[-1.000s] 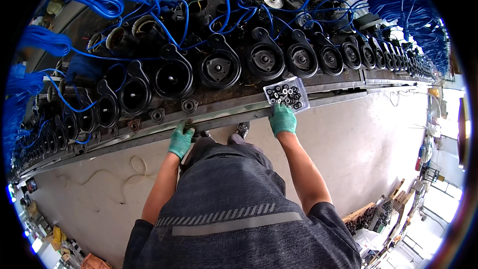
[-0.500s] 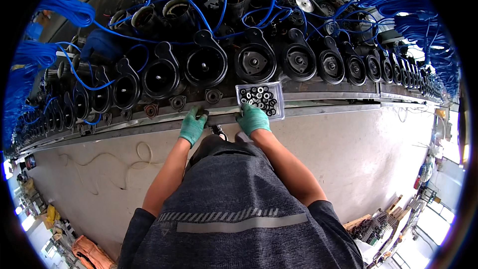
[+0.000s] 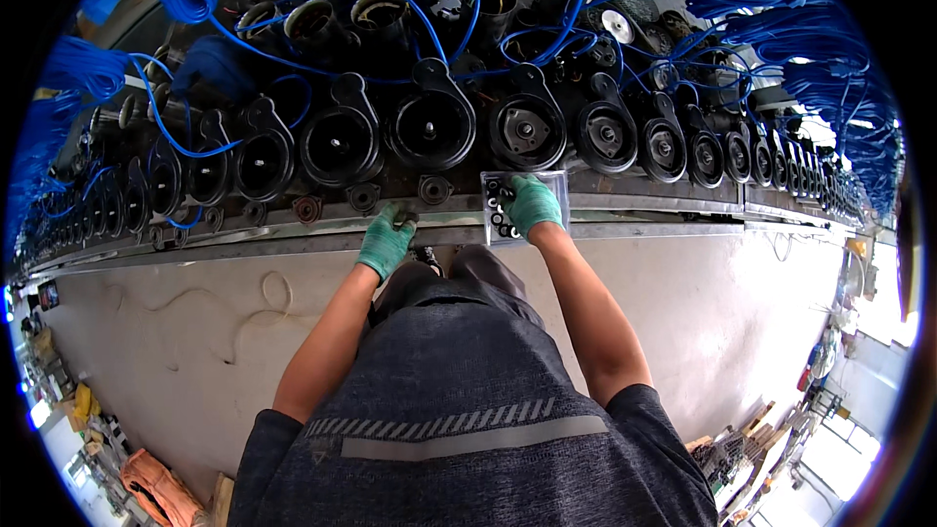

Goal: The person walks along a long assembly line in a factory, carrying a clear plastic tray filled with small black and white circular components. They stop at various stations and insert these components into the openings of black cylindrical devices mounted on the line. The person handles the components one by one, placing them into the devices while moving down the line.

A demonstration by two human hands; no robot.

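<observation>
My left hand (image 3: pixel 386 242), in a green glove, is at the near edge of the bench with its fingers curled closed. A small dark bit shows between thumb and fingers; I cannot make out what it is. My right hand (image 3: pixel 537 207), gloved alike, reaches down into a clear plastic tray (image 3: pixel 496 234) of black and pale rings (image 3: pixel 501 220). Its fingertips point into the rings and are mostly hidden by the glove. Just beyond my left hand lies a small dark flanged part (image 3: pixel 434 188), with another flanged part (image 3: pixel 363 198) to its left.
A long row of round black housings (image 3: pixel 429 127) with paddle-shaped arms lines the bench. Inner plates show in those from the middle rightward, such as this housing (image 3: pixel 527 132). Behind them stand metal cylinders (image 3: pixel 381 15) among coiled blue cables (image 3: pixel 756 39). A metal rail (image 3: pixel 644 203) edges the bench.
My right hand has moved from the tray's near left side to over its rings. The left hand stays closed near the flanged parts. The whole view has shifted slightly.
</observation>
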